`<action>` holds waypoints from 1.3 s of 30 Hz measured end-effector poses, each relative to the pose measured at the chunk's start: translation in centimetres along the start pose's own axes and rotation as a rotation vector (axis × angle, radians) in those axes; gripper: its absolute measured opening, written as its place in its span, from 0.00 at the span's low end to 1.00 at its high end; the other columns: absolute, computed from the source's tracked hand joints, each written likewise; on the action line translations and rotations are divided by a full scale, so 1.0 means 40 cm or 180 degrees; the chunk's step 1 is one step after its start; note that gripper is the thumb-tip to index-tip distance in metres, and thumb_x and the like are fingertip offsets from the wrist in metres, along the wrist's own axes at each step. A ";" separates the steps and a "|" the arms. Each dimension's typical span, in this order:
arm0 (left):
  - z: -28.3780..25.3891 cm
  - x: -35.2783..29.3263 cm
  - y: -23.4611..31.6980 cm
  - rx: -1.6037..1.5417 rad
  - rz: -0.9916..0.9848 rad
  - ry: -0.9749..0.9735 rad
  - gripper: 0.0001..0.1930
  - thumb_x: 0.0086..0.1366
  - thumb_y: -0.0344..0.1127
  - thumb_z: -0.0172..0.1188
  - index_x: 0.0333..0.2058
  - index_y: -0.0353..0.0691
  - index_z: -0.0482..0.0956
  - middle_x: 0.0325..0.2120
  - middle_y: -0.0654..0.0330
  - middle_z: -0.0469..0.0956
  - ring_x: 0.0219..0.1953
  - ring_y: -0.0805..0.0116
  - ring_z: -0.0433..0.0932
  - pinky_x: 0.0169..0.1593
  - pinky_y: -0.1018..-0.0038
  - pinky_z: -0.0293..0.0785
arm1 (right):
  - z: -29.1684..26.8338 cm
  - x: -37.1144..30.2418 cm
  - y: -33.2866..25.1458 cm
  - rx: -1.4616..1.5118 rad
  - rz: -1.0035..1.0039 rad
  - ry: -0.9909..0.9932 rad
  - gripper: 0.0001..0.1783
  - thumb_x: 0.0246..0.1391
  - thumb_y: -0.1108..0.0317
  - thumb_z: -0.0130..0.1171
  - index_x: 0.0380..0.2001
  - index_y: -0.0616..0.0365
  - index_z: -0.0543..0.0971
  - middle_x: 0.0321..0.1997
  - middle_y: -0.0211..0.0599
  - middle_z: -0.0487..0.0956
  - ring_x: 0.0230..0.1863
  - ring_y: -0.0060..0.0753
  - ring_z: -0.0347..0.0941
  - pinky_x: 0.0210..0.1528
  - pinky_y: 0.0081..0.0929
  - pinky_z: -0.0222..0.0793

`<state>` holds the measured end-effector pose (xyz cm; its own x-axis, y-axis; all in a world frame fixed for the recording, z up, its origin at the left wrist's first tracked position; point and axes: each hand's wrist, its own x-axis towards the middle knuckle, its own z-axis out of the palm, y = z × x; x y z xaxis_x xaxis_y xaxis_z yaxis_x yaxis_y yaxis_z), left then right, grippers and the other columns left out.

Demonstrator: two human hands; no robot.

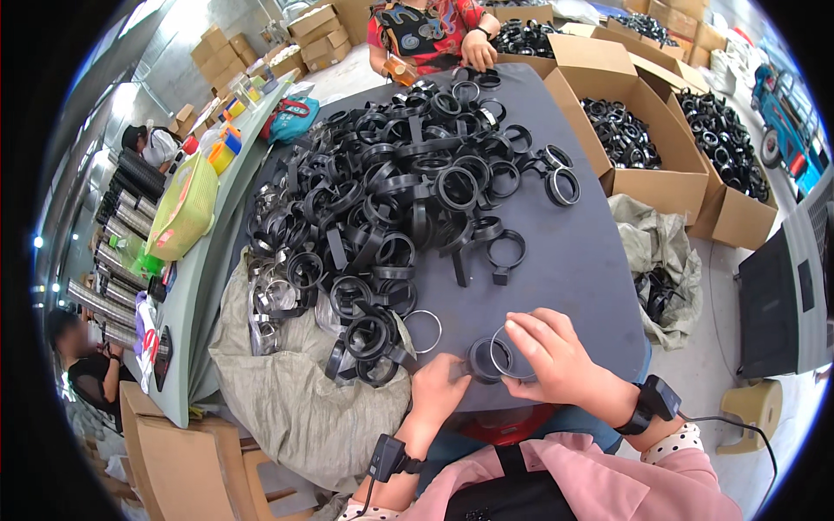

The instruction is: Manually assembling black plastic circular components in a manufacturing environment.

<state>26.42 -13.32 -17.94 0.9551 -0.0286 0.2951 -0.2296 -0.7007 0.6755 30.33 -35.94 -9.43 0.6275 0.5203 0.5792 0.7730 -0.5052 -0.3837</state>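
Near the front edge of the grey table (578, 269), my left hand (437, 388) is closed on the side of a black ring-shaped part (473, 368). My right hand (556, 360) holds a thin silver metal ring (493, 350) between thumb and fingers, tilted at the right side of the black part. The fingers hide some of both pieces. Another thin silver ring (440, 331) lies just beyond my left hand, beside the pile. A large heap of black ring parts with short tabs (382, 182) covers the table's middle and left.
Across the table is a person in a red patterned top (426, 39), one hand at the heap's far edge. Open cardboard boxes (660, 187) of black rings stand at right, above a woven sack (669, 304). Another sack (304, 391) drapes the left front. A yellow-green basket (184, 208) sits farther left.
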 end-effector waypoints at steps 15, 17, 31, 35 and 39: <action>0.007 0.002 -0.005 0.0175 -0.0052 -0.0155 0.14 0.46 0.32 0.70 0.31 0.40 0.75 0.24 0.52 0.78 0.29 0.49 0.79 0.33 0.60 0.76 | 0.172 -0.059 0.020 0.0881 0.0563 -0.0802 0.41 0.47 0.64 0.66 0.62 0.66 0.60 0.60 0.59 0.61 0.60 0.64 0.59 0.62 0.53 0.58; 0.008 0.001 -0.004 0.0170 -0.0059 -0.0162 0.14 0.46 0.32 0.70 0.31 0.40 0.75 0.24 0.52 0.78 0.29 0.49 0.79 0.33 0.60 0.76 | 0.173 -0.059 0.023 0.0725 0.0433 -0.0833 0.42 0.49 0.59 0.66 0.62 0.65 0.61 0.58 0.57 0.63 0.59 0.61 0.60 0.61 0.52 0.58; 0.001 -0.004 -0.031 0.0259 0.0121 -0.0205 0.15 0.43 0.29 0.71 0.30 0.38 0.75 0.24 0.52 0.77 0.28 0.47 0.78 0.33 0.59 0.74 | 0.201 -0.053 0.023 0.0564 0.0252 -0.0929 0.39 0.52 0.55 0.62 0.61 0.67 0.63 0.57 0.56 0.64 0.58 0.57 0.60 0.59 0.49 0.57; 0.002 -0.002 -0.024 0.0231 0.0180 -0.0188 0.15 0.43 0.29 0.71 0.30 0.38 0.75 0.24 0.52 0.77 0.28 0.48 0.78 0.33 0.58 0.74 | 0.209 -0.060 0.016 0.0467 0.0325 -0.0902 0.39 0.53 0.54 0.61 0.61 0.68 0.63 0.57 0.57 0.65 0.58 0.56 0.62 0.58 0.48 0.57; 0.008 0.004 -0.037 0.0230 0.0180 -0.0127 0.14 0.43 0.29 0.70 0.29 0.38 0.74 0.23 0.52 0.77 0.28 0.47 0.77 0.33 0.58 0.74 | 0.217 -0.055 0.013 0.0510 0.0368 -0.0935 0.39 0.52 0.55 0.62 0.61 0.67 0.62 0.57 0.57 0.65 0.57 0.57 0.63 0.58 0.49 0.58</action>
<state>26.99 -12.50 -19.11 0.9480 -0.0970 0.3032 -0.2707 -0.7467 0.6076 30.18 -31.38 -17.13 0.6937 0.6536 0.3026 0.6855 -0.4700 -0.5560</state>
